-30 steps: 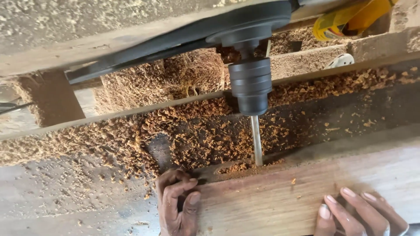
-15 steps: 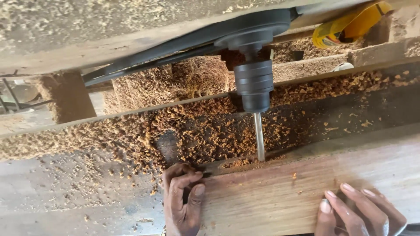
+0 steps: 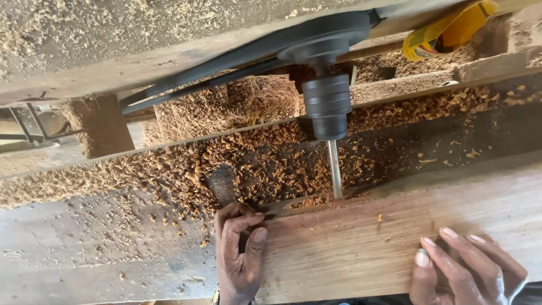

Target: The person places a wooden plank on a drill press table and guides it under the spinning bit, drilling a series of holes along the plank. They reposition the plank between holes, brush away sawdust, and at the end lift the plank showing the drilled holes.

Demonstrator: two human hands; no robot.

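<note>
A long wooden plank (image 3: 395, 226) lies flat across the lower right of the head view. My left hand (image 3: 240, 254) curls around the plank's left end, fingers bent over its edge. My right hand (image 3: 466, 268) presses flat on the plank's top near the bottom right, fingers spread. A dark drill chuck (image 3: 328, 110) points toward the plank, and its steel bit (image 3: 335, 169) meets the plank's far edge amid fresh chips. A black belt (image 3: 226, 62) runs from the pulley above the chuck to the left.
Reddish wood shavings (image 3: 186, 169) heap along the machine bed behind the plank. Wooden frame rails (image 3: 169, 68) cross the top of the view. A yellow object (image 3: 446, 34) sits at the top right. A dusty grey surface (image 3: 84, 248) spreads at the lower left.
The view has shifted slightly, so the chuck and hands sit a little further right in frame. Both hands keep their hold on the plank, and the bit stays at its far edge.
</note>
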